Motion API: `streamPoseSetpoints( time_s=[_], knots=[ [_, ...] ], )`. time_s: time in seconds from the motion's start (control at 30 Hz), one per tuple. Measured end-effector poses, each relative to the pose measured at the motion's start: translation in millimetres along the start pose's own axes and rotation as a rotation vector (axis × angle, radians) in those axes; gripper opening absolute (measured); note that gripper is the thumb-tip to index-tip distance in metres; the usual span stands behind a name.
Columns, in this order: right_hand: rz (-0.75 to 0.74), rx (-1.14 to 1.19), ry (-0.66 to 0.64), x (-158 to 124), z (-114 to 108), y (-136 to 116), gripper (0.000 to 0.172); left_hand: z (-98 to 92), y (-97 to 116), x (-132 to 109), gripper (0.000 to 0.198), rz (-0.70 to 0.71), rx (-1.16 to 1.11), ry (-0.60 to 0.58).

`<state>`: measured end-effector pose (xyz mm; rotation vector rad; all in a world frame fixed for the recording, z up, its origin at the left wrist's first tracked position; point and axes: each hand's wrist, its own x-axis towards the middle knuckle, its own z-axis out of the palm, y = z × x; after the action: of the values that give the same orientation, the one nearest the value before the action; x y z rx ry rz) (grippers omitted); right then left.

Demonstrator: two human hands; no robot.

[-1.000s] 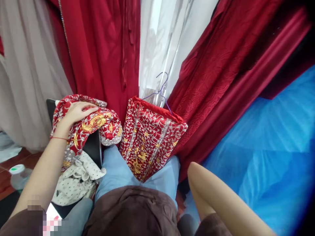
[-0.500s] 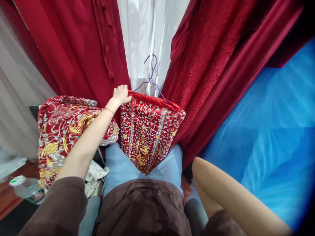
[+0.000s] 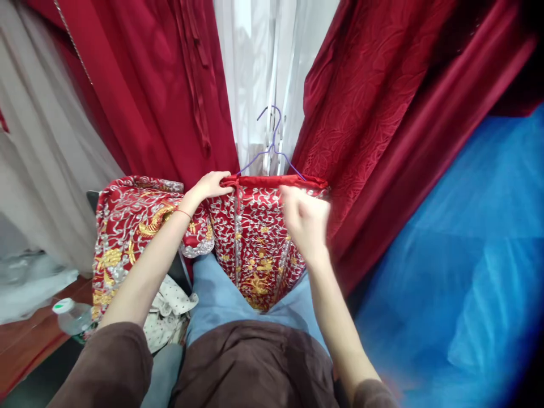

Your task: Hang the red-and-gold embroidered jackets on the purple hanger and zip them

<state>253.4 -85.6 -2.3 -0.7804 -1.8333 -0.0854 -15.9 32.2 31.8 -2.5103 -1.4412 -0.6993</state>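
A red skirt (image 3: 259, 238) with silver and gold embroidery hangs down between my knees, its plain red waistband (image 3: 266, 182) at the top. A purple wire hanger (image 3: 274, 148) sticks up out of the waistband, hook upward. My left hand (image 3: 216, 185) grips the left end of the waistband. In front of the skirt's upper right side is my right hand (image 3: 306, 218), smeared by motion; whether its fingers hold anything does not show. A second embroidered red garment (image 3: 123, 226) lies folded at the left, partly behind my left forearm.
Dark red garments (image 3: 365, 102) hang on both sides of a white sheer cloth (image 3: 250, 68). Blue fabric (image 3: 450, 243) spreads at the right. A clear plastic bottle (image 3: 72, 317) and a spotted white cloth (image 3: 168, 311) are at the lower left.
My right hand has come up from the lower right to the front of the skirt. The waistband now lies more level. My left hand keeps its hold. The view has shifted slightly.
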Motion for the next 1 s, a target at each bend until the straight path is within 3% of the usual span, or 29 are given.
streamPoseSetpoints(
  time_s=[0.13,0.23,0.53,0.77,0.83,1.0],
  knots=[
    [0.154,0.068,-0.175,30,56,31,0.007,-8.1,23,-19,0.039,0.014,0.001,0.027],
    [0.215,0.148,-0.260,43,80,52,0.007,-5.0,32,-26,0.037,-0.010,0.040,0.077],
    [0.144,-0.230,-0.451,64,81,48,0.006,4.7,27,-21,0.036,-0.079,0.020,0.088],
    [0.177,-0.263,-0.302,72,94,22,0.022,3.7,25,-25,0.022,-0.074,-0.028,0.090],
    [0.193,-0.300,-0.283,72,97,15,0.026,2.9,24,-25,0.029,-0.078,-0.063,0.079],
    [0.161,-0.341,-0.383,73,85,16,0.017,1.4,27,-27,0.038,-0.081,-0.062,0.062]
  ],
)
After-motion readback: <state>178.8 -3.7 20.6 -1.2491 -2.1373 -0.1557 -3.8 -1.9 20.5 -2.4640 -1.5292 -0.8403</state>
